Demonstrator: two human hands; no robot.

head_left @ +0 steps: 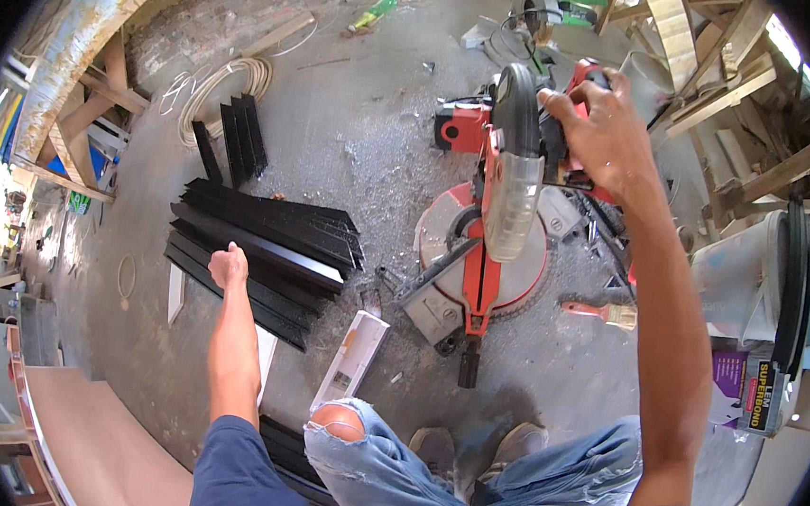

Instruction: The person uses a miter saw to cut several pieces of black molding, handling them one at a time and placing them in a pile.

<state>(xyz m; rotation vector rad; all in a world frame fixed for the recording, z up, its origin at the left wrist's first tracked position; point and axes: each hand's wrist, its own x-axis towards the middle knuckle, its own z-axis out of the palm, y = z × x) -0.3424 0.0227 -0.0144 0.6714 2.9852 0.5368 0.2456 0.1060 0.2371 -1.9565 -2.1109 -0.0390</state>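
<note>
A red and black miter saw (478, 287) stands on the floor in front of me, its clear blade guard (513, 209) hanging over the round base. My right hand (610, 126) is wrapped round the saw's handle at the top of the raised head. Out to the left, my left hand (228, 266) is closed like a fist over a pile of long black angled metal strips (270, 214). Whether its fingers grip one of those strips is hidden. More short black strips (243, 136) lie just beyond the pile.
Beside the saw lie a paintbrush (600, 312) and a white channel-shaped piece (351, 358). To the right stand a bucket (736, 274) and a purple box (742, 384). Coiled cable (233, 82), a green bottle (374, 13), a green power tool (576, 8) and stacked timber (750, 99) lie farther off.
</note>
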